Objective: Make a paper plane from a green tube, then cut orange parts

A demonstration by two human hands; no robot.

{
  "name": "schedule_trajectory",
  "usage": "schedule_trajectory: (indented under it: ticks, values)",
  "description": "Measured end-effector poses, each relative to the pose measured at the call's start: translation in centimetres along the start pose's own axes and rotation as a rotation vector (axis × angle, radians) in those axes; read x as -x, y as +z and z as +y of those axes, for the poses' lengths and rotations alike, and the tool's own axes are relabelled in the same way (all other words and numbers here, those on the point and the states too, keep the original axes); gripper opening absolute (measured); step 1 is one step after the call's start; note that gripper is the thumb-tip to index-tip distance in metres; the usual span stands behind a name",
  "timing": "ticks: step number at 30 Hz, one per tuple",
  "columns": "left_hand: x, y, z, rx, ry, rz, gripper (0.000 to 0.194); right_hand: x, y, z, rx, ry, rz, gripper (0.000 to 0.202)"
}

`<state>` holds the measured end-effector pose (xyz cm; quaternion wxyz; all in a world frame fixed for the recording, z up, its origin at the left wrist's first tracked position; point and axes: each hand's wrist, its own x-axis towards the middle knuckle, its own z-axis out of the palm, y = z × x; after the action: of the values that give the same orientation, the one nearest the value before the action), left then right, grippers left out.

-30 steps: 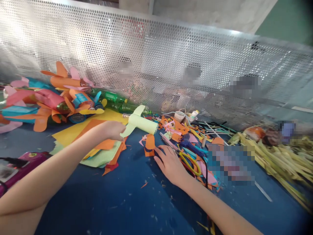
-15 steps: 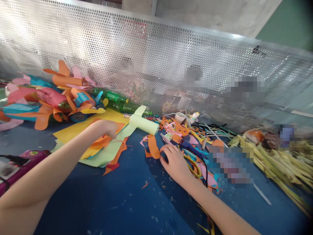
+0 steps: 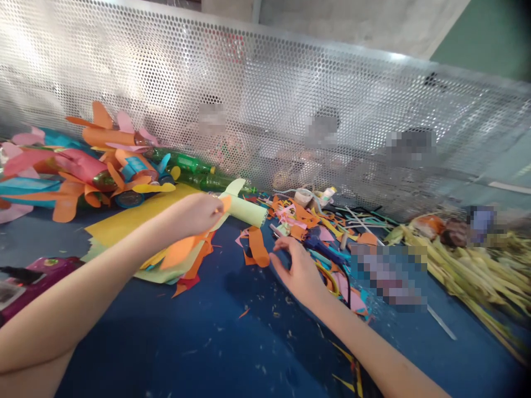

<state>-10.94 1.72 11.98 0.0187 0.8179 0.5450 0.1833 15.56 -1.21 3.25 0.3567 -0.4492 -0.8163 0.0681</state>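
My left hand (image 3: 203, 213) is closed on a small orange paper piece (image 3: 226, 205), held above the stack of coloured paper sheets (image 3: 124, 221). Just behind it lies a bottle wrapped in pale green paper (image 3: 246, 211) with fin-like flaps. Over the blue table, my right hand (image 3: 302, 271) is open, thumb and fingers apart and curved. It is nearest a curled orange paper strip (image 3: 259, 250) and a dark blue tool with a black cord (image 3: 322, 246), which looks like a glue gun. Paper scraps (image 3: 301, 221) surround that tool.
Paper-covered bottles (image 3: 83, 166) pile up at left, beside green bottles (image 3: 193, 163). A purple power strip (image 3: 45, 282) is at the left edge. Dried husk strips (image 3: 460, 271) lie at right. A perforated metal panel (image 3: 265, 94) closes the back, people behind it.
My left hand has moved right and slightly up, and an orange paper piece now shows in its fingers. My right hand's fingers have lifted and spread from beside the orange strip.
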Motion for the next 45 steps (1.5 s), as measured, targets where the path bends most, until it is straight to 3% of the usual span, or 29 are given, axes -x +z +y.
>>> schedule_trajectory:
  ticks: [4,8,11,13,16,18,21,24,29,32,36,40,45]
  values:
    - [1.0,1.7,4.5,-0.009,0.079,0.002,0.026,0.9,0.2,-1.8,-0.472,0.145,-0.219,0.06]
    - [3.1,3.8,8.2,0.111,0.239,-0.03,0.023,1.1,0.3,-2.5,-0.964,0.378,-0.33,0.052]
    - [4.2,4.6,9.4,0.213,0.356,-0.083,0.025,0.6,-0.2,-2.1,-0.972,0.475,-0.309,0.044]
    - [4.1,4.4,9.3,0.229,0.371,-0.02,0.034,0.1,-1.0,-1.4,-0.92,0.491,-0.388,0.037]
    - [2.6,3.5,7.8,0.278,0.222,0.173,0.037,-0.8,-2.7,0.3,-0.873,0.429,-0.664,0.033]
    - [0.9,3.2,6.1,0.306,0.12,0.247,0.032,-1.1,-4.2,1.9,-0.875,0.35,-0.772,0.037]
    - [-1.4,4.3,3.5,0.308,0.014,0.173,0.026,-1.2,-6.3,4.3,-0.895,0.375,-0.902,0.041]
    - [-3.0,6.8,1.6,0.279,0.03,0.029,0.031,-1.0,-7.4,5.7,-0.933,0.398,-1.09,0.039]
    - [-3.8,10.6,1.5,0.246,0.07,-0.114,0.034,-0.9,-5.9,4.2,-0.803,0.367,-1.394,0.044]
    - [-4.0,11.5,2.3,0.223,0.093,-0.149,0.039,-0.9,-4.5,2.7,-0.623,0.349,-1.352,0.042]
    - [-4.2,11.5,2.6,0.192,0.112,-0.182,0.048,-0.7,-3.7,1.8,-0.467,0.21,-1.271,0.035]
    - [-4.2,11.2,2.1,0.212,0.132,-0.224,0.046,-0.5,-3.5,1.8,-0.426,0.125,-1.252,0.033]
    - [-3.9,11.1,1.8,0.337,0.172,-0.238,0.041,-0.5,-3.5,2.2,-0.492,0.192,-1.299,0.035]
